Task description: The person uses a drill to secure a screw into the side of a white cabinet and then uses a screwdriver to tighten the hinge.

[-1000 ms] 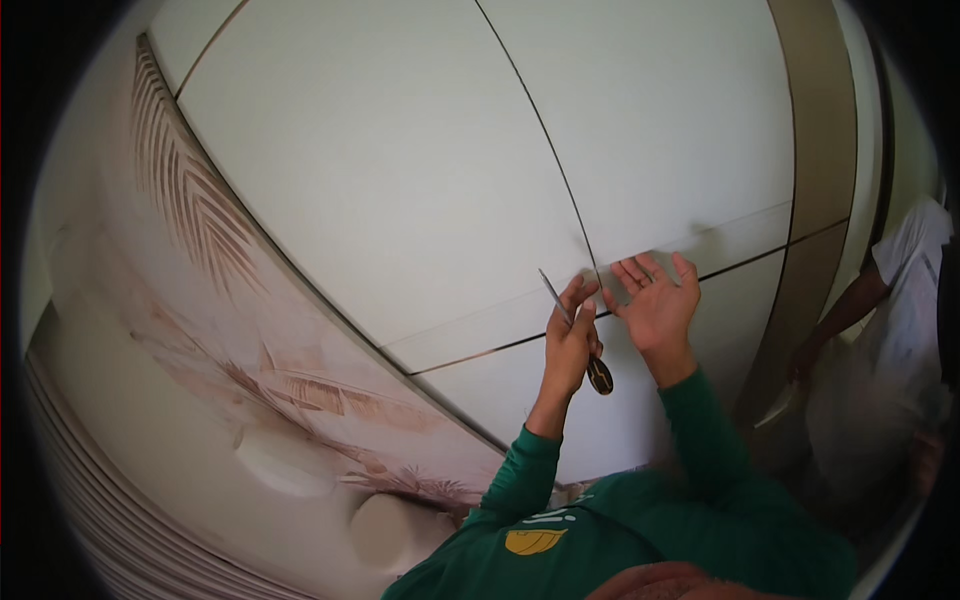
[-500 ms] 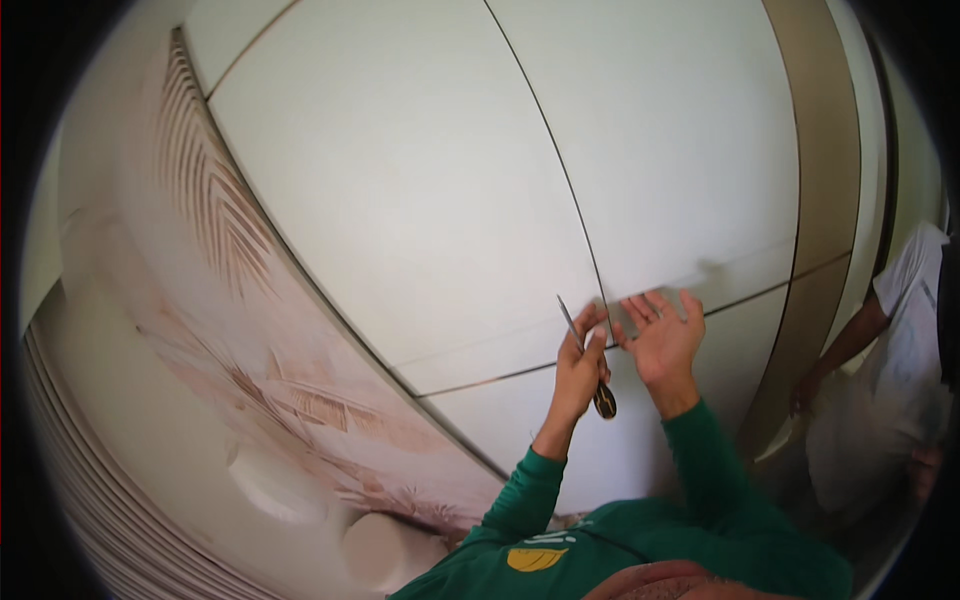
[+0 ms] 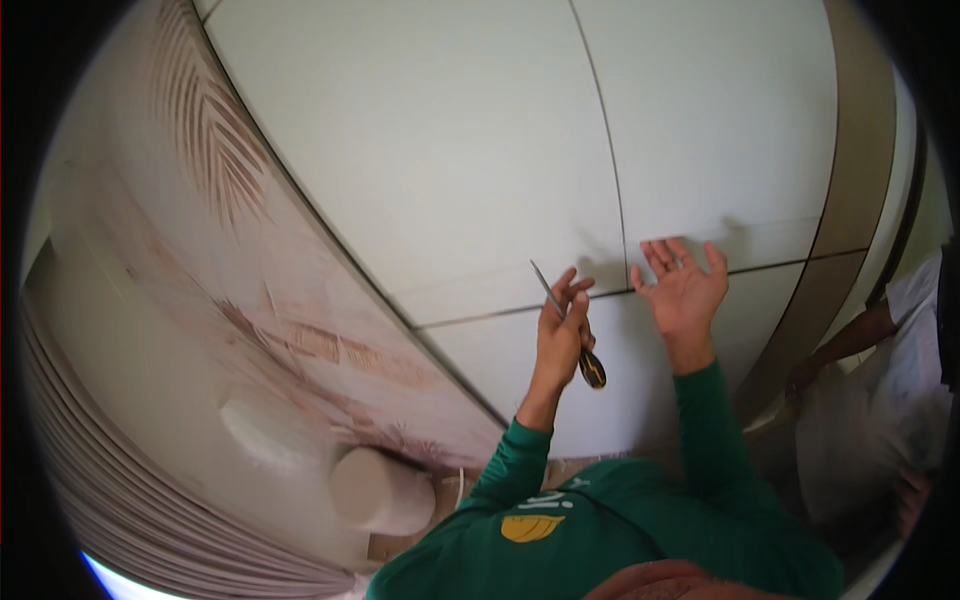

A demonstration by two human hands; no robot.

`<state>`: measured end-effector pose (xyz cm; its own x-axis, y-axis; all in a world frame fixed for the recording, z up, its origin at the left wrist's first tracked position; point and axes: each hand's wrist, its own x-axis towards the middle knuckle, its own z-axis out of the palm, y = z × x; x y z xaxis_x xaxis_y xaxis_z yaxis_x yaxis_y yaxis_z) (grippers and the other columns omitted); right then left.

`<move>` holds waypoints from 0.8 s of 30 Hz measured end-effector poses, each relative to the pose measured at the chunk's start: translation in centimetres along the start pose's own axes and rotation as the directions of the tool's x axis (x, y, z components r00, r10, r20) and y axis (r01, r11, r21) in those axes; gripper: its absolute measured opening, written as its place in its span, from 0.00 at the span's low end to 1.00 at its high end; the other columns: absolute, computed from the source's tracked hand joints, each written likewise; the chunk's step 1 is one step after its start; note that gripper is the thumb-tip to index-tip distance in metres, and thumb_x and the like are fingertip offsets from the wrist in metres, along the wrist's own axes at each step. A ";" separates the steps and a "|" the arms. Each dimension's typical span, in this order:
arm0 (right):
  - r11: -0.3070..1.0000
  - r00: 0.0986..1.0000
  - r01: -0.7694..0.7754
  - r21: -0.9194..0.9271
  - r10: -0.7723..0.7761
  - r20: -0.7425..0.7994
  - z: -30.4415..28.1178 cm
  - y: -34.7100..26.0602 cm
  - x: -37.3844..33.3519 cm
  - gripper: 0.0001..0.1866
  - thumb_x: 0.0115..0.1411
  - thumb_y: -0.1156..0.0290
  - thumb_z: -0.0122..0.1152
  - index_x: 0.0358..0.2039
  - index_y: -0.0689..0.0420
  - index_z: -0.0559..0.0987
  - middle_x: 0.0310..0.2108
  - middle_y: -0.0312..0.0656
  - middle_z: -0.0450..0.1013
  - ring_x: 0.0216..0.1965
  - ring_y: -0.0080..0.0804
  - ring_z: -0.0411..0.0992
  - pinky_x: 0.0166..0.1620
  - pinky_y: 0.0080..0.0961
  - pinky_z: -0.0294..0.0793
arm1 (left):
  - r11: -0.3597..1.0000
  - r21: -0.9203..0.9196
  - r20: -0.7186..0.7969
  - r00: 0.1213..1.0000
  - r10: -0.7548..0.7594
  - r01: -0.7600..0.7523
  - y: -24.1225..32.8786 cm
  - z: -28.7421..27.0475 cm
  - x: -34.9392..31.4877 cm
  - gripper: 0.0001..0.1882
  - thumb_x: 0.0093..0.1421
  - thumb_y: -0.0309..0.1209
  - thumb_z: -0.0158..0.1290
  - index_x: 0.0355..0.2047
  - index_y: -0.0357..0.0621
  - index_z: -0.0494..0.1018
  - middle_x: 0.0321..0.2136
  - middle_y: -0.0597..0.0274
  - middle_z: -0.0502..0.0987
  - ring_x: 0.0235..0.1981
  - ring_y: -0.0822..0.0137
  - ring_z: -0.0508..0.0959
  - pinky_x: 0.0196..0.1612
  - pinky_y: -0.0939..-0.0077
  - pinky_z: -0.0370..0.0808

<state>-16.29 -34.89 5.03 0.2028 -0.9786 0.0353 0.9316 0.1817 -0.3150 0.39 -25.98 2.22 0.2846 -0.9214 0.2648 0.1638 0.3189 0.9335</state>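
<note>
In my left hand (image 3: 561, 338) is a screwdriver (image 3: 592, 369) with a black and yellow handle, gripped against the palm. Its thin metal shaft points up and to the left, and some of my fingers stick out beyond it. My right hand (image 3: 690, 297) holds nothing; the palm is turned up and the fingers are spread. Both hands are in front of the white cabinet panels (image 3: 480, 150), near where a vertical seam meets a horizontal one. Whether the right fingertips touch the panel I cannot tell.
On the left is a wall with a pinkish palm-leaf mural (image 3: 215, 140). A round pale stool (image 3: 382, 492) stands below it, with a pleated curtain (image 3: 130, 480) farther left. A brown strip (image 3: 862, 140) edges the panels. At the right stands another person in a white shirt (image 3: 870, 410).
My hands have drawn apart, the left shifting left and the right moving right, both slightly higher in view. The view has tilted, showing more of the stool. The screwdriver remains in my left hand.
</note>
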 end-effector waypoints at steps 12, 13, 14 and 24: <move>0.999 0.998 0.039 0.014 -0.038 -0.050 1.3 -0.1 -0.8 0.35 0.66 0.48 0.53 0.59 0.68 0.64 0.60 0.57 0.64 0.69 0.50 0.59 0.64 0.60 0.59 | 0.993 -0.118 -0.067 0.997 -0.028 0.020 -0.8 -3.1 -1.1 0.29 0.74 0.32 0.49 0.71 0.33 0.57 0.61 0.50 0.72 0.20 0.80 0.65 0.23 0.82 0.69; 0.999 0.998 0.037 0.013 -0.036 -0.052 1.4 0.1 -0.8 0.35 0.66 0.49 0.53 0.59 0.68 0.64 0.61 0.57 0.63 0.69 0.50 0.59 0.64 0.60 0.59 | 0.992 -0.121 -0.068 0.997 -0.028 0.020 -0.5 -3.1 -1.2 0.29 0.75 0.32 0.49 0.71 0.34 0.57 0.61 0.50 0.72 0.20 0.81 0.64 0.24 0.82 0.69; 0.999 0.998 0.033 0.012 -0.033 -0.053 1.5 0.2 -0.8 0.36 0.66 0.49 0.53 0.60 0.69 0.63 0.61 0.58 0.63 0.70 0.50 0.58 0.64 0.60 0.59 | 0.992 -0.123 -0.071 0.997 -0.028 0.019 -0.2 -3.1 -1.2 0.28 0.75 0.32 0.48 0.71 0.35 0.58 0.61 0.50 0.72 0.20 0.82 0.64 0.24 0.83 0.69; 1.000 0.995 -0.017 -0.022 0.019 0.102 -0.1 -1.0 -0.3 0.53 0.64 0.47 0.55 0.76 0.69 0.44 0.77 0.58 0.46 0.77 0.50 0.49 0.67 0.66 0.54 | 0.992 -0.124 -0.023 0.999 0.036 -0.038 -0.6 -2.7 -0.2 0.34 0.74 0.35 0.50 0.73 0.34 0.53 0.60 0.50 0.74 0.20 0.79 0.67 0.22 0.80 0.72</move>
<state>-17.26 -34.74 5.25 0.2499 -0.9601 0.1257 0.9211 0.1957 -0.3365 2.79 -25.40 0.97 0.3114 -0.9042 0.2923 0.2686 0.3788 0.8857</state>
